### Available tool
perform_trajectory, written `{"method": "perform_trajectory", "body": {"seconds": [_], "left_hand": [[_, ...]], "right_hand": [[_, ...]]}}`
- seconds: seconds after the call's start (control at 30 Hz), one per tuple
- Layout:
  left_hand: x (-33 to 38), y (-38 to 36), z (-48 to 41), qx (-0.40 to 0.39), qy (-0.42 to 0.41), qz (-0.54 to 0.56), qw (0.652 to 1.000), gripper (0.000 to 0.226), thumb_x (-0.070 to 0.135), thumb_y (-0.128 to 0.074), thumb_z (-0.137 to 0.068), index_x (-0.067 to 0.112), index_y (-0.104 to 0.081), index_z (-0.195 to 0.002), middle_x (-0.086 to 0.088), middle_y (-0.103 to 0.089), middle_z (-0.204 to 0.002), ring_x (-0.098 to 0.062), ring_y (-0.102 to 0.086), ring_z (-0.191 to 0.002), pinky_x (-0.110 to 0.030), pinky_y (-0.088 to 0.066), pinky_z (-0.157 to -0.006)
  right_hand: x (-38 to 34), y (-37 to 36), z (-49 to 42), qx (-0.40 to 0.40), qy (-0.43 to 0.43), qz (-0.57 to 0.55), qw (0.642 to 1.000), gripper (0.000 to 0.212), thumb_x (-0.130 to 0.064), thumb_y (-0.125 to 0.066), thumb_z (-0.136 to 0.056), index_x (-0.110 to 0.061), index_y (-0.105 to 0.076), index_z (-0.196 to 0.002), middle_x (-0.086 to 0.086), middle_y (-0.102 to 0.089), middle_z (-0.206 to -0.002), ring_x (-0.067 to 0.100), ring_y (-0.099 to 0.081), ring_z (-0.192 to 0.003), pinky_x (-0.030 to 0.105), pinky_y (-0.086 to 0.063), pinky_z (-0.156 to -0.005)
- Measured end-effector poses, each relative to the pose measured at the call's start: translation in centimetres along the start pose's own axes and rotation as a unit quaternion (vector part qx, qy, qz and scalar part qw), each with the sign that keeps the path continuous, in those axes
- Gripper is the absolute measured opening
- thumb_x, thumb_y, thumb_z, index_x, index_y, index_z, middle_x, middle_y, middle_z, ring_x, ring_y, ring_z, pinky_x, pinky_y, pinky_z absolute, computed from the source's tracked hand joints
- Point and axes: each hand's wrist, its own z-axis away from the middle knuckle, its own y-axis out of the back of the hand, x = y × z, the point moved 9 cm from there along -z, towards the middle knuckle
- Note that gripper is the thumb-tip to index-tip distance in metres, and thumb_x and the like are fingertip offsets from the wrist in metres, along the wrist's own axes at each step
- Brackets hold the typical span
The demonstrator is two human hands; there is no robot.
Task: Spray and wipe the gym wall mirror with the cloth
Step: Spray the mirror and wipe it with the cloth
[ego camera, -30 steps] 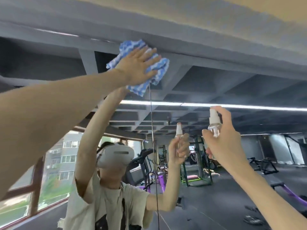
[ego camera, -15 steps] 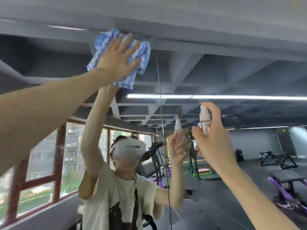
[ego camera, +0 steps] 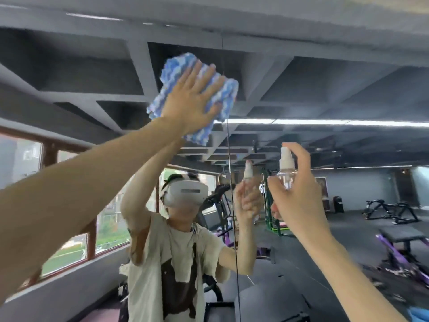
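Your left hand (ego camera: 192, 101), fingers straight and spread, presses the blue-and-white cloth (ego camera: 226, 94) flat on the wall mirror (ego camera: 325, 89), upper middle of the frame, so that the whole cloth face rubs it. Your right hand (ego camera: 299, 196) grips the small spray bottle (ego camera: 286, 169), centre right, seemingly ready to spray.
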Motion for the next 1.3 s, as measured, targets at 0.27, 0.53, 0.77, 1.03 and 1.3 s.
{"method": "perform_trajectory", "body": {"seconds": [0.27,0.53,0.77,1.03,1.3], "left_hand": [[18.9,-6.4,31.1,-0.15,-0.479,0.009,0.865,0.064,0.053,-0.041,-0.094,0.028,-0.028,-0.152,-0.002,-0.022,-0.16,-0.027,-0.016,-0.148,-0.042,0.0,-0.121],[-8.1,2.6,14.1,0.048,0.105,-0.024,0.993,0.056,0.045,-0.022,-0.103,0.019,-0.022,-0.153,-0.017,-0.017,-0.159,-0.039,-0.014,-0.146,-0.048,-0.007,-0.12],[11.8,-3.6,41.1,-0.114,-0.472,0.001,0.874,0.063,0.053,-0.046,-0.093,0.03,-0.031,-0.15,0.001,-0.01,-0.161,-0.023,-0.004,-0.15,-0.039,0.002,-0.121],[-12.8,4.0,21.0,0.027,0.11,-0.033,0.993,0.059,0.051,-0.015,-0.102,0.023,-0.017,-0.154,-0.015,-0.015,-0.16,-0.036,-0.012,-0.147,-0.045,-0.006,-0.12],[-4.0,0.5,28.7,-0.083,-0.286,-0.06,0.953,0.059,0.053,-0.018,-0.101,0.027,-0.016,-0.154,-0.009,-0.014,-0.161,-0.032,-0.011,-0.148,-0.046,-0.006,-0.121]], "right_hand": [[2.1,0.1,6.6,-0.007,-0.031,0.048,0.998,0.059,-0.001,-0.055,-0.093,-0.031,-0.033,-0.14,-0.003,-0.05,-0.065,0.006,-0.053,-0.044,0.019,-0.038,-0.037],[0.7,-1.6,10.7,-0.018,-0.005,0.025,1.0,0.07,-0.005,-0.061,-0.09,-0.046,-0.029,-0.138,-0.016,-0.052,-0.073,0.0,-0.055,-0.055,0.017,-0.044,-0.048],[1.1,-5.9,17.1,-0.045,-0.044,0.018,0.998,0.056,-0.013,-0.056,-0.091,-0.038,-0.033,-0.135,0.0,-0.064,-0.107,0.006,-0.06,-0.072,0.008,-0.043,-0.054],[0.4,-8.1,17.4,-0.047,-0.059,0.025,0.997,0.056,-0.008,-0.061,-0.091,-0.026,-0.037,-0.139,-0.008,-0.058,-0.089,-0.007,-0.058,-0.066,0.008,-0.044,-0.05],[-5.9,-11.3,11.9,-0.042,-0.012,0.007,0.999,0.062,0.0,-0.059,-0.091,-0.025,-0.035,-0.143,-0.008,-0.052,-0.07,-0.005,-0.054,-0.052,0.011,-0.04,-0.043]]}}
